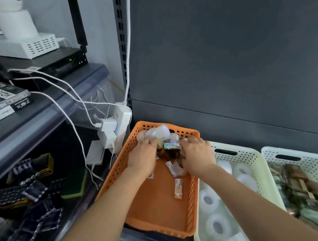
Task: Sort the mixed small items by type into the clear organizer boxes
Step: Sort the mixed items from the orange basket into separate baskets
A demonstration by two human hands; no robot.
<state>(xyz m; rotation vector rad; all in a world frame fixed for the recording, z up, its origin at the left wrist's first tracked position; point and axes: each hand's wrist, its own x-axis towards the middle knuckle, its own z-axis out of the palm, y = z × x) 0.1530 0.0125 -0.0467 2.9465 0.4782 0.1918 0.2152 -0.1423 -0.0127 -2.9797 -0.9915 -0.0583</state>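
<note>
Both hands in far end of orange basket (120, 171). Left hand (145, 156) curled over white items (158, 133); right hand (197, 155) closed beside small green box (173, 145). Labels too blurred to read.

Both hands in orange basket (120, 168): left hand (141, 158), right hand (197, 155) gathering small packets (173, 145).

Single head view, looking forward and down, close over orange basket (119, 162)
</note>
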